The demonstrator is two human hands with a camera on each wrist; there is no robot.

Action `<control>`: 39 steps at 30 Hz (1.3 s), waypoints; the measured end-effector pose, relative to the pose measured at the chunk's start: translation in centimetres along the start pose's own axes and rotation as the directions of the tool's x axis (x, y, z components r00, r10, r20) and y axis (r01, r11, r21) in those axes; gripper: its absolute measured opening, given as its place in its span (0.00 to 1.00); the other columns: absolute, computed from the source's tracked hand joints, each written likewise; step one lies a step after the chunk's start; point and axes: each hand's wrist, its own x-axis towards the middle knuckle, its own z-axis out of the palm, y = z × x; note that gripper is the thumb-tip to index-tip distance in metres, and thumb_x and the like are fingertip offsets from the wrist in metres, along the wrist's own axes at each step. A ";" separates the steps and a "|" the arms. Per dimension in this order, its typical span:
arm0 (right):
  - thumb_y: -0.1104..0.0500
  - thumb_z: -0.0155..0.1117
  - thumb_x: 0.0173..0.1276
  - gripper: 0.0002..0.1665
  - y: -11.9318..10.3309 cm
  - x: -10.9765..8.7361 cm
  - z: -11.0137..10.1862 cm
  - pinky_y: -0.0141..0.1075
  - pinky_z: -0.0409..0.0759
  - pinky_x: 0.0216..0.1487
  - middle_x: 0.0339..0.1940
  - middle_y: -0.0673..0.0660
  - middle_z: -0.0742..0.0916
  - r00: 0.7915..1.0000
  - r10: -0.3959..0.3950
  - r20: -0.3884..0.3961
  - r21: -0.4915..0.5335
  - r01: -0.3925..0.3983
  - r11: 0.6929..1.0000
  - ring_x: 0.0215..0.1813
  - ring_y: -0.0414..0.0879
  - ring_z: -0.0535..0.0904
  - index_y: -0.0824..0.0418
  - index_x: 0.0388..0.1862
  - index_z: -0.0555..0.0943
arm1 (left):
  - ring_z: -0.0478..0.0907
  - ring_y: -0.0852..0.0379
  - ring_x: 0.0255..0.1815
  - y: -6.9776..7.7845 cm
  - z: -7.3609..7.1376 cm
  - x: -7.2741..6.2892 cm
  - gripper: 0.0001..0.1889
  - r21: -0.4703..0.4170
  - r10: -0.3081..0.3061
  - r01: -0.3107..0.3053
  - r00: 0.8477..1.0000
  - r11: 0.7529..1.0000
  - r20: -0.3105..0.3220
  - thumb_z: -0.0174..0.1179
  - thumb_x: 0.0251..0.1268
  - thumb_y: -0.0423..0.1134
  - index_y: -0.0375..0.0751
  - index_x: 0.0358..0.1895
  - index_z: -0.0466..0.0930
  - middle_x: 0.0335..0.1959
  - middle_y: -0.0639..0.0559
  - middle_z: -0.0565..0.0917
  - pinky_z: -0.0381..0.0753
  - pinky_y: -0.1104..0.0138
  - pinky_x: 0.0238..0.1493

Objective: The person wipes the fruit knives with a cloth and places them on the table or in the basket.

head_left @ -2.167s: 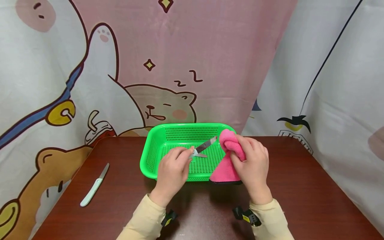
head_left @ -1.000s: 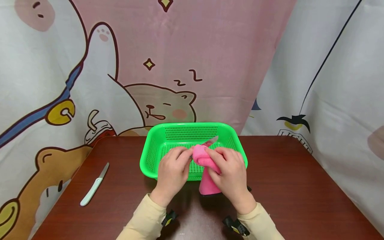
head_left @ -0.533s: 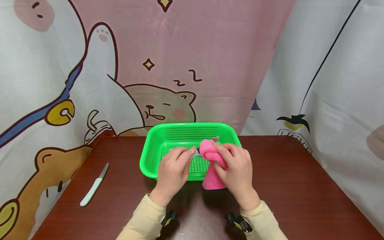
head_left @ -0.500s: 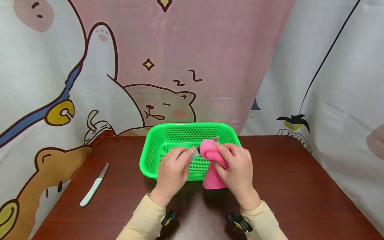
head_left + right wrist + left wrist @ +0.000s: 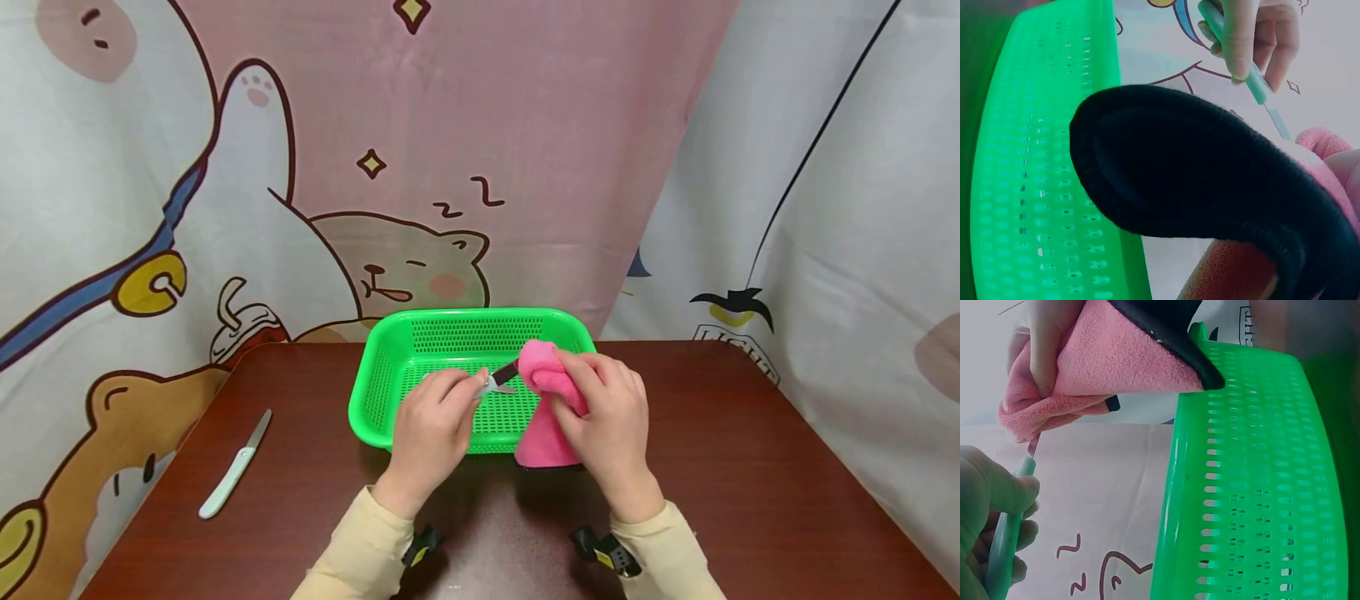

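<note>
My left hand (image 5: 435,429) grips a small knife by its pale green handle (image 5: 1005,550), over the green basket (image 5: 362,400). The blade (image 5: 506,372) points right and up, and the pink cloth (image 5: 546,437) covers its tip. Folded part of that cloth is pinched between the thumb and fingers of my right hand (image 5: 611,425), while its dark-edged corner hangs down over the basket's front rim. Just below the held knife, a second thin blade (image 5: 504,389) shows inside the basket; the rest of it is hidden behind my left hand.
Another knife with a pale green handle (image 5: 228,482) lies on the left of the brown table (image 5: 750,467), blade pointing away. A printed curtain (image 5: 562,167) hangs right behind the table. Black wrist straps sit on both arms.
The cloth in my right hand came left onto the blade, then slid right along it towards the tip, baring the part near the handle. My left hand has stayed in place.
</note>
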 end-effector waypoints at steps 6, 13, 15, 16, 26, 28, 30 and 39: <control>0.60 0.69 0.55 0.23 0.4 0.1 -0.5 0.52 0.71 0.40 0.40 0.62 0.84 0.999 0.034 0.009 -0.003 -0.034 0.999 0.42 0.60 0.79 0.58 0.53 0.84 | 0.81 0.51 0.36 0.0 0.0 0.1 0.12 -0.003 0.002 -0.002 1.000 1.000 -0.005 0.66 0.64 0.33 0.39 0.51 0.84 0.36 0.48 0.82 0.82 0.60 0.34; 0.60 0.70 0.54 0.23 0.9 0.3 -1.0 0.53 0.72 0.42 0.41 0.63 0.84 0.996 0.087 0.019 -0.023 -0.086 0.996 0.43 0.60 0.79 0.60 0.51 0.84 | 0.81 0.51 0.36 0.0 0.0 0.0 0.10 -0.015 -0.008 0.008 1.000 1.000 -0.008 0.63 0.68 0.35 0.39 0.49 0.85 0.35 0.48 0.82 0.82 0.59 0.33; 0.61 0.71 0.52 0.23 1.2 0.4 -1.3 0.54 0.72 0.43 0.41 0.63 0.84 0.994 0.112 0.012 -0.037 -0.111 0.993 0.43 0.60 0.79 0.60 0.51 0.84 | 0.81 0.51 0.36 0.0 0.0 0.0 0.10 -0.024 -0.016 0.016 1.000 1.000 -0.012 0.64 0.67 0.35 0.39 0.49 0.85 0.35 0.48 0.82 0.82 0.59 0.33; 0.61 0.71 0.53 0.24 1.4 0.5 -1.6 0.55 0.71 0.43 0.41 0.63 0.84 0.992 0.127 0.011 -0.049 -0.126 0.991 0.43 0.61 0.79 0.60 0.51 0.84 | 0.81 0.51 0.36 0.0 0.0 0.0 0.09 -0.028 -0.021 0.021 1.000 0.999 -0.013 0.65 0.67 0.35 0.39 0.48 0.85 0.35 0.48 0.82 0.82 0.59 0.33; 0.60 0.67 0.57 0.21 3.4 1.2 -3.9 0.55 0.69 0.43 0.40 0.65 0.84 0.974 0.207 -0.086 -0.112 -0.216 0.970 0.43 0.61 0.79 0.62 0.51 0.84 | 0.81 0.52 0.36 -0.1 0.0 0.1 0.13 -0.040 -0.044 0.044 0.999 0.998 -0.003 0.69 0.59 0.30 0.39 0.48 0.85 0.35 0.49 0.82 0.81 0.60 0.33; 0.60 0.68 0.56 0.22 3.6 1.3 -4.2 0.55 0.69 0.43 0.40 0.66 0.85 0.971 0.218 -0.101 -0.108 -0.228 0.968 0.43 0.61 0.79 0.62 0.51 0.83 | 0.81 0.52 0.36 -0.1 0.1 0.0 0.14 -0.046 -0.042 0.042 0.999 0.998 0.002 0.70 0.58 0.30 0.39 0.48 0.85 0.35 0.49 0.82 0.81 0.61 0.33; 0.60 0.68 0.56 0.22 3.6 1.4 -4.5 0.54 0.69 0.43 0.41 0.66 0.85 0.968 0.227 -0.103 -0.106 -0.237 0.966 0.44 0.61 0.79 0.63 0.52 0.83 | 0.81 0.52 0.36 -0.2 0.1 0.0 0.14 -0.050 -0.041 0.042 0.999 0.998 0.009 0.70 0.57 0.29 0.39 0.48 0.85 0.36 0.49 0.82 0.81 0.61 0.33; 0.64 0.70 0.53 0.23 3.8 1.5 -4.7 0.52 0.68 0.44 0.41 0.63 0.86 0.960 0.250 -0.124 -0.079 -0.261 0.962 0.44 0.60 0.79 0.62 0.51 0.84 | 0.80 0.52 0.38 -0.4 -0.2 -0.2 0.15 -0.064 -0.090 0.097 0.990 0.993 0.111 0.71 0.57 0.29 0.38 0.49 0.85 0.37 0.49 0.82 0.81 0.61 0.36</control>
